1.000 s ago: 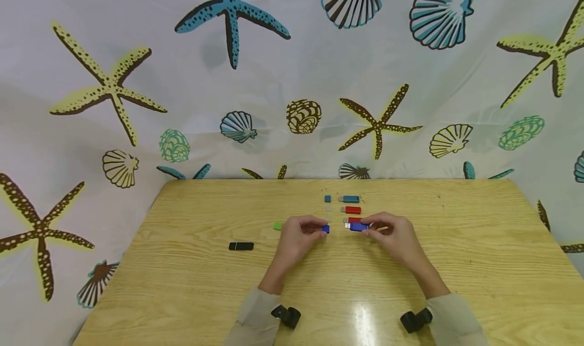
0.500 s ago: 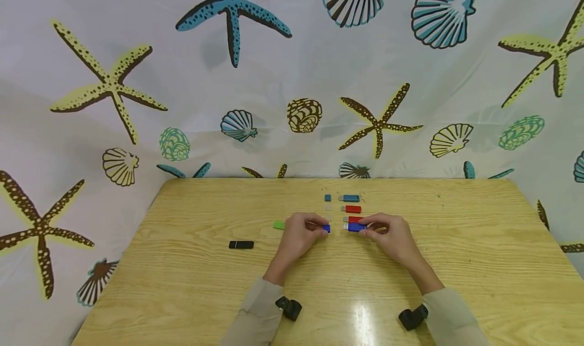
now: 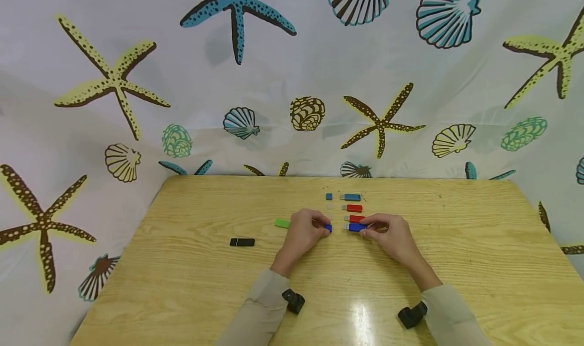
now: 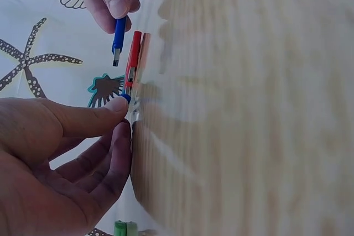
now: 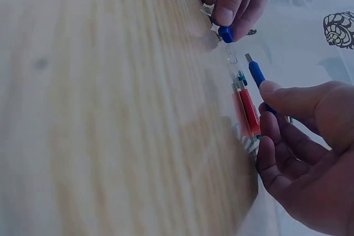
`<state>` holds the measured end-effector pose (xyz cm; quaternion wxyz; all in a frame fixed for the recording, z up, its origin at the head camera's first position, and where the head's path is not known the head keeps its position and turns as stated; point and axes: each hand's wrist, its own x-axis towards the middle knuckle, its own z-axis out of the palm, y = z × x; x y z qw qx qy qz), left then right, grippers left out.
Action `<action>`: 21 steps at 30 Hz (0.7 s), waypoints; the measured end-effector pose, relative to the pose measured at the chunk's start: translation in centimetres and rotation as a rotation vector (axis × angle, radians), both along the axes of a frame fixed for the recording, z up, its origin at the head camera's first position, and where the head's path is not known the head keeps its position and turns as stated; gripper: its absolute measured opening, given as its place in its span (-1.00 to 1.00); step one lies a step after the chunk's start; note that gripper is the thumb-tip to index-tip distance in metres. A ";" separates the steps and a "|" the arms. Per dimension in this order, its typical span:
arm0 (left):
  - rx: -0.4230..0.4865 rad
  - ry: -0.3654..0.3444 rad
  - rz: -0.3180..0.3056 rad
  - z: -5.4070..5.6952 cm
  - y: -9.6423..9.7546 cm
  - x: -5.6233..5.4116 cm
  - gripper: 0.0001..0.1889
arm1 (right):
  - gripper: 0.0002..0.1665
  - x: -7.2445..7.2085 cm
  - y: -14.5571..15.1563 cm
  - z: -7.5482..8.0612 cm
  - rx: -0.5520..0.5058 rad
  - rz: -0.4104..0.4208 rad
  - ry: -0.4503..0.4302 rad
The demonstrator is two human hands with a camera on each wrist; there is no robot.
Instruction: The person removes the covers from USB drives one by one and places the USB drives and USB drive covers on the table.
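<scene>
My left hand pinches a small blue USB stick cap between thumb and fingertips. Opposite it, my right hand holds a blue USB stick by its rear end, its bare metal plug pointing left toward the cap. A short gap separates plug and cap. In the right wrist view, the blue USB stick stands clear of the tabletop, and the blue cap sits at my left fingertips. Just behind the held stick lies a red USB stick, uncapped, with another red USB stick beyond it.
Farther back lie a teal USB stick, its teal cap and a clear cap. A green USB stick is partly behind my left hand. A capped black USB stick lies at the left of the wooden table.
My hands have drawn slightly closer, the cap shifting a little right and the blue stick a little left. More of the green USB stick shows now. Both grips stay the same.
</scene>
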<state>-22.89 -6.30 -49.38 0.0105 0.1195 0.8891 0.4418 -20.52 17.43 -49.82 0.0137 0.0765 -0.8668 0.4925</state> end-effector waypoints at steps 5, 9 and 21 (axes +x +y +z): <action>-0.020 -0.020 0.005 0.2 0.3 -0.2 -0.87 | -0.83 -0.2 0.0 -0.1 0.011 -0.004 -0.022; -0.030 -0.033 0.012 0.4 0.5 -0.2 -0.87 | -0.83 -0.3 -0.1 -0.2 0.022 -0.003 -0.029; -0.048 -0.030 0.013 0.6 0.7 -0.1 -0.87 | -0.84 -0.4 -0.2 -0.4 0.059 0.002 -0.011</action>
